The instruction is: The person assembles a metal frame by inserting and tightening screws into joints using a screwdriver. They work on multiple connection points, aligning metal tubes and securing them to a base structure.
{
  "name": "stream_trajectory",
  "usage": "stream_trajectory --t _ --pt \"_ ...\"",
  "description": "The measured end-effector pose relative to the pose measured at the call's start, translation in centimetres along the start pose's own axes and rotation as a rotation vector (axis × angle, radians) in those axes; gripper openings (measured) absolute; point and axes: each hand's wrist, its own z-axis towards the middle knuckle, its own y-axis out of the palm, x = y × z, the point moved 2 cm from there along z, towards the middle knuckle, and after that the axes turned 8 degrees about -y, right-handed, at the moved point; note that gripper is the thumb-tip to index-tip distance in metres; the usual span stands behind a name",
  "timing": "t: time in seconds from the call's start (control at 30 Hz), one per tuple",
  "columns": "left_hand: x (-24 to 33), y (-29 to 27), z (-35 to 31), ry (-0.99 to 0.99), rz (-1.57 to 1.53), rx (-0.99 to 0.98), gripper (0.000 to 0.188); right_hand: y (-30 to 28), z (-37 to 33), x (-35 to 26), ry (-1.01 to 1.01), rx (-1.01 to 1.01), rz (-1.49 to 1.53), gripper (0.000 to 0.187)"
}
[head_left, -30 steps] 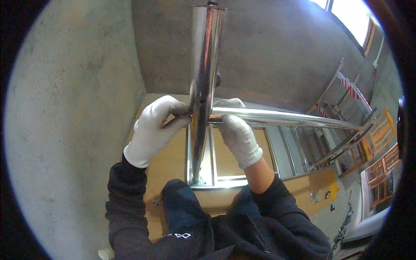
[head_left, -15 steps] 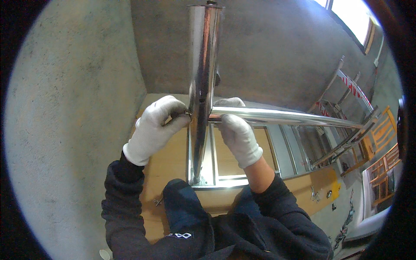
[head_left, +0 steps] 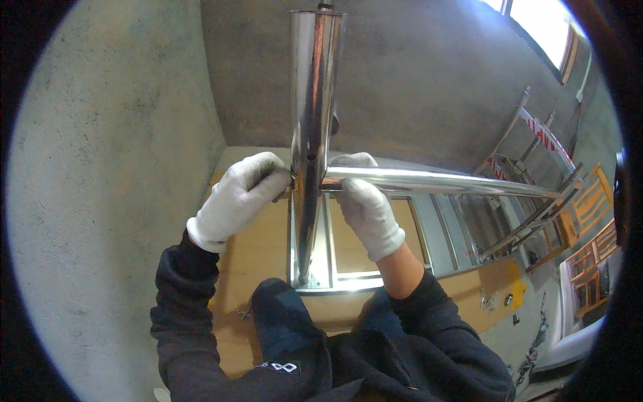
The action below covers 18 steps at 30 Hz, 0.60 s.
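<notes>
The rail (head_left: 442, 180), clasped by the right hand (head_left: 372, 218), already meets the post (head_left: 313, 80) at three o'clock, but whether it is fixed, or the left hand (head_left: 236, 199) at nine o'clock pinches anything, I cannot tell

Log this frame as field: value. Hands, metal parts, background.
left hand: white-gloved, at the post's left side; anything pinched too small to tell
right hand: white-gloved, holding the pipe near the post
post: shiny metal
pipe: shiny metal, extends right from beside the post
background: ladder at right, window upper right
</notes>
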Motion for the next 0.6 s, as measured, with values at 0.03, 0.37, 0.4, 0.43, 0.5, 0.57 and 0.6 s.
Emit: stream_trajectory --t 0.03,0.37,0.4,0.43,0.5,0.57,0.6 --pt "0.1 -0.1 0.1 -0.001 -0.003 -0.024 0.011 0.1 0.0 -0.2 -0.003 0.0 -0.007 0.037" --pt "1.1 -0.2 -0.2 0.597 0.623 0.281 0.017 -0.4 0.2 0.0 0.009 -0.025 -0.012 0.039" --pt "0.7 -0.1 -0.5 0.468 0.501 0.221 0.018 -0.5 0.2 -0.1 0.009 -0.029 -0.017 0.039" --pt "0.3 0.0 -0.7 0.34 0.378 0.161 0.021 -0.5 0.1 -0.1 0.01 -0.031 -0.022 0.039" --pt "0.1 0.1 -0.8 0.268 0.357 0.142 0.018 -0.6 0.1 0.0 0.012 -0.026 -0.022 0.039" --pt "0.0 0.0 -0.7 0.21 0.312 0.123 0.016 -0.5 0.1 0.0 0.022 -0.013 -0.029 0.039" --pt "0.0 0.0 -0.6 0.19 0.276 0.112 0.015 -0.2 0.0 -0.2 0.03 0.001 -0.038 0.039"
